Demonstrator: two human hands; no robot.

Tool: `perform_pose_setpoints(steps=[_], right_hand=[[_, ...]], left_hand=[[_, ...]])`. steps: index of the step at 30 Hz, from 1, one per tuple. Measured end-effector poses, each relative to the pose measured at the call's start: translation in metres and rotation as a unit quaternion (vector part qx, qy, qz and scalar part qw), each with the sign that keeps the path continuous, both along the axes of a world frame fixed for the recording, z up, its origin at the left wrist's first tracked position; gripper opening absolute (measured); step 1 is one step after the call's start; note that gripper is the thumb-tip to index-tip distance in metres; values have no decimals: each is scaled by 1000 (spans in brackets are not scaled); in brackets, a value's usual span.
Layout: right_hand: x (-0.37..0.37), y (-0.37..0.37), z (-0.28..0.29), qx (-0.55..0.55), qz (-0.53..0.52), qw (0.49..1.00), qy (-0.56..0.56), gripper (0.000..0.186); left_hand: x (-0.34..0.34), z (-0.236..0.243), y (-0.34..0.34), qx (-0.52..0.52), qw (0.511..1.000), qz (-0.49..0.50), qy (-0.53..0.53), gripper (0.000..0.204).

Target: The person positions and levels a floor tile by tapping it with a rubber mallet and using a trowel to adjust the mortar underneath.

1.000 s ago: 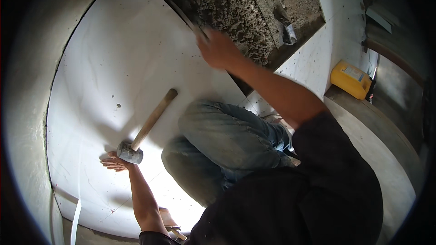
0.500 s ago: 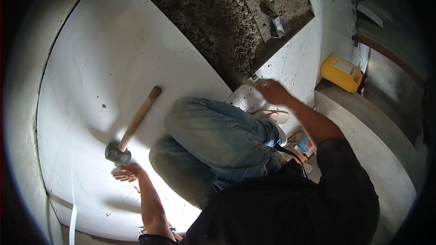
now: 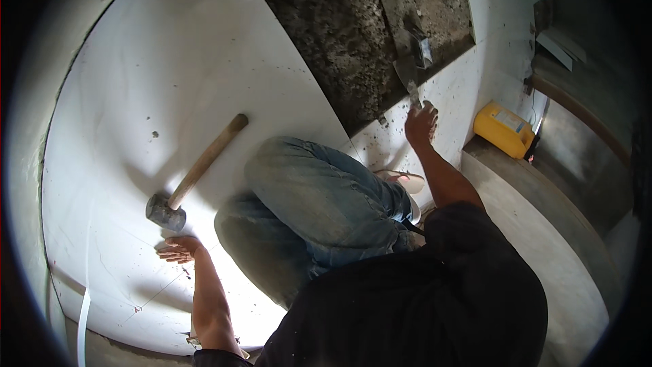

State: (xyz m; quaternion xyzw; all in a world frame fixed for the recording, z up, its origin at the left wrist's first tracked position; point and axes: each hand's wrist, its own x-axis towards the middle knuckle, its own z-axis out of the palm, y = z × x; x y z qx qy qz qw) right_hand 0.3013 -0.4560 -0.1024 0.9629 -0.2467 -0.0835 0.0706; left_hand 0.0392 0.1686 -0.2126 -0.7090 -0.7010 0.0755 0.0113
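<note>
Along the near right edge of a rough, grey-brown mortar bed (image 3: 333, 34), a trowel (image 3: 405, 72) lies partly across the border, its dark metal blade over the mortar and its handle toward the person; whether the blade touches the mortar cannot be told. Just outside that edge, the right hand (image 3: 422, 124) has its fingers curled on the handle, though how tightly they grip is too small to make out. A shiny silvery scrap (image 3: 424, 52) sits on the bed, just beside the blade.

Left of the bed spreads a large white slab (image 3: 183, 75) with faint veining and scattered dark crumbs. On it, well apart from the bed, rests a mallet (image 3: 206, 164), its wooden handle slanting up toward the bed and its dark, blocky head at the far end. Farther from the bed than that handle, the left hand (image 3: 178, 250) is near the mallet's head, empty, fingers extended; contact with the slab cannot be judged.

Between the bed and the person's dark shirt (image 3: 421, 306) are bent knees in dusty blue jeans (image 3: 312, 194), with a pale sandal (image 3: 406, 180) beside them. Right of the bed, beyond a crumb-strewn white tile (image 3: 445, 92), a yellow jug (image 3: 504, 130) rests on a ledge (image 3: 499, 166).
</note>
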Motion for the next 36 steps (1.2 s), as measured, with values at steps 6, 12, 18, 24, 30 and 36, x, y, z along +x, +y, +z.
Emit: perform_pose_setpoints(steps=[6,12,18,24,30,36], right_hand=[[-12,96,12,310,80,914,249,57],[-22,90,-1,280,154,907,274,57],[-8,107,4,299,109,916,242,56],[-9,104,7,318,83,918,223,54],[-11,92,-4,316,146,912,219,52],[9,95,10,272,177,897,301,47]], left_hand=[[-19,9,-30,6,1000,-26,11,69],[-39,0,-56,12,998,-55,29,69],[-40,8,-69,8,999,-34,21,69],[-46,2,-82,-2,1000,-13,10,69],[-34,13,-95,-8,1000,15,-11,69],[-77,-22,-108,50,995,-41,79,67]])
